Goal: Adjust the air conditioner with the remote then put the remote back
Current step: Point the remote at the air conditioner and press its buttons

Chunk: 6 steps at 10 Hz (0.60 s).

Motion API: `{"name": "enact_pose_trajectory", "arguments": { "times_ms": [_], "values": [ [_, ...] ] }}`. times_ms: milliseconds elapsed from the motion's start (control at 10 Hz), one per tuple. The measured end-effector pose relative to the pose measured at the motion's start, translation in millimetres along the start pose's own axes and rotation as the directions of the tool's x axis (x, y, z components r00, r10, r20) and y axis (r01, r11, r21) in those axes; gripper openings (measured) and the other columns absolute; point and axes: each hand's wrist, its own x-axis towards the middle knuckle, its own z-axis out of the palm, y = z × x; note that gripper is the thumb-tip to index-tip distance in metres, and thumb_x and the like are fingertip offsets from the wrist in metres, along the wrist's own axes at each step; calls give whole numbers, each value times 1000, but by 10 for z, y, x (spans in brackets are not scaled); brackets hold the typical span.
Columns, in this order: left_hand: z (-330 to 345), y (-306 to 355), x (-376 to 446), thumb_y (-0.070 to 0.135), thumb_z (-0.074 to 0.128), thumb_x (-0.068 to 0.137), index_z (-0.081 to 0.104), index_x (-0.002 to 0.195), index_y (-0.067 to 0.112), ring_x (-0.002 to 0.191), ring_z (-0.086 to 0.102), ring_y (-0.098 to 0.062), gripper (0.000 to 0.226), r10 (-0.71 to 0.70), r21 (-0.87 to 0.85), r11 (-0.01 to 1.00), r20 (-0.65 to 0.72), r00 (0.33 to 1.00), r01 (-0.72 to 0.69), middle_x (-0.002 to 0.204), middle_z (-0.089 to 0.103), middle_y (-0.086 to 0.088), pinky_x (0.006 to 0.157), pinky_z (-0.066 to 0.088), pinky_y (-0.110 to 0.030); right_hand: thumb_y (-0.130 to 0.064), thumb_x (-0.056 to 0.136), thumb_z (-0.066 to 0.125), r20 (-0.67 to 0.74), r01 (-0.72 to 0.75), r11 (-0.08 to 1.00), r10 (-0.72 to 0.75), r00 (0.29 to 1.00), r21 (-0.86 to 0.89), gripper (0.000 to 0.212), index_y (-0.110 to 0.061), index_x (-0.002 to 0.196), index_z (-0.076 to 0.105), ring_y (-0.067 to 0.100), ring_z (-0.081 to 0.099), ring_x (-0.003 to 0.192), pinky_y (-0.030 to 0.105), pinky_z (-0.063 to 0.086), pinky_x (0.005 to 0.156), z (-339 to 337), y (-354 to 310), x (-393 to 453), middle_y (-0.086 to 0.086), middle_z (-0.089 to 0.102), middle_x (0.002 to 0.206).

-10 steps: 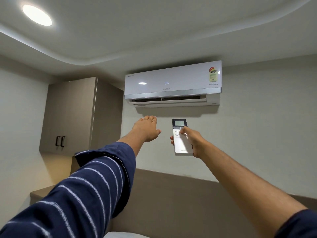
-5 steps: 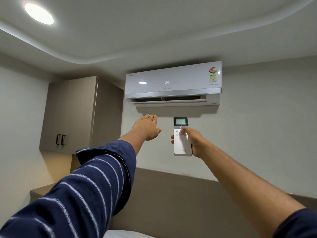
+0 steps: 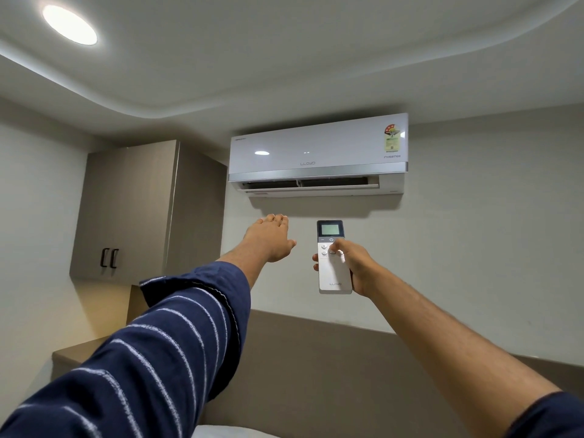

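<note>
A white wall-mounted air conditioner (image 3: 319, 154) hangs high on the far wall, its bottom flap open. Its front panel shows only two faint dots where the number was. My right hand (image 3: 355, 267) holds a white remote (image 3: 334, 273) upright below the unit, thumb on the upper buttons, small grey screen facing me. My left hand (image 3: 271, 238) is stretched out flat, palm down and empty, under the left part of the unit's outlet, left of the remote.
A brown wall cupboard (image 3: 126, 210) with two dark handles hangs at the left. A brown padded headboard (image 3: 316, 358) runs along the wall below my arms. A round ceiling light (image 3: 69, 25) glows at the top left.
The "24" on the air conditioner's front panel has gone out, leaving two faint dots. My thumb has shifted slightly on the remote's buttons. Both hands have stayed about where they were.
</note>
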Motion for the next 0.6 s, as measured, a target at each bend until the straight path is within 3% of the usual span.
{"name": "enact_pose_trajectory", "arguments": {
  "times_ms": [600],
  "values": [
    [130, -39, 61, 43, 29, 100, 7, 155, 7, 151, 10, -26, 69, -15, -11, 1000, 7, 1000, 16, 163, 9, -10, 121, 12, -40, -7, 84, 41, -5, 16, 999, -16, 1000, 44, 20, -9, 96, 57, 23, 71, 57, 33, 56, 64, -15, 78, 102, 10, 75, 69]
  ]
}}
